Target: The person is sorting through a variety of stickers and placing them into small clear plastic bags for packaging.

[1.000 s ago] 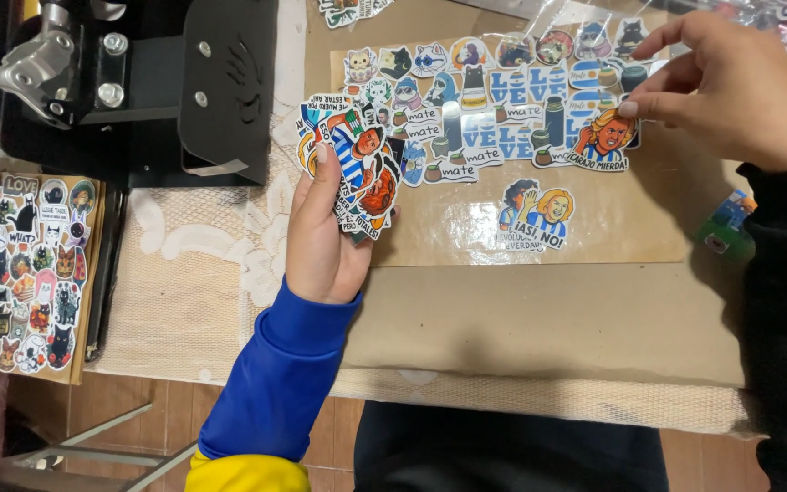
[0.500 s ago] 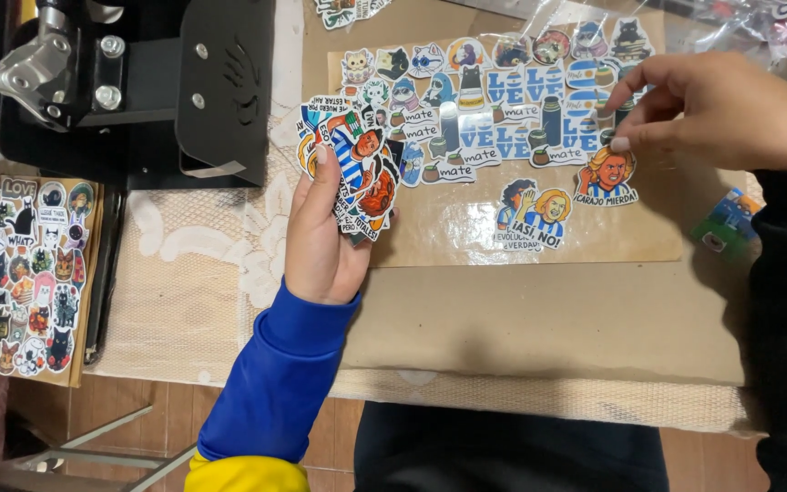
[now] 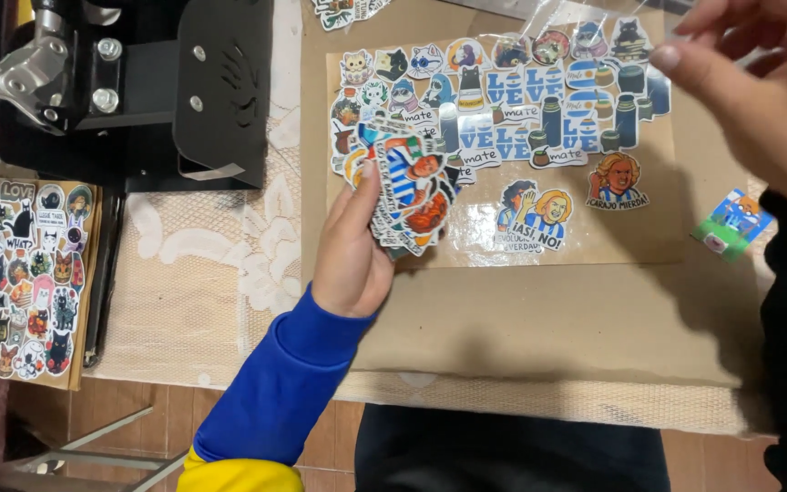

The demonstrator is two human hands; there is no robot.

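Note:
My left hand [image 3: 350, 264], in a blue sleeve, grips a fanned stack of colourful cut-out stickers [image 3: 412, 191], thumb on top. It holds them over the left part of a clear film sheet [image 3: 475, 232] that lies on brown cardboard [image 3: 548, 319]. Several stickers of cats, flasks, letters and cartoon people cover the film. A sticker of a blond figure in a striped shirt [image 3: 617, 178] lies at its right side. My right hand [image 3: 758, 100], in a black sleeve, hovers above the film's upper right corner, fingers apart, with nothing seen in them.
A black press machine [image 3: 138, 91] stands at the back left. A board covered with cat stickers [image 3: 20, 273] lies at the left edge. A small green and blue sticker [image 3: 730, 228] sits right of the film. A white lace cloth [image 3: 202, 301] covers the table.
My right hand set the blond-figure sticker down on the film, let go, and lifted away up and to the right. My left hand kept its stack in place.

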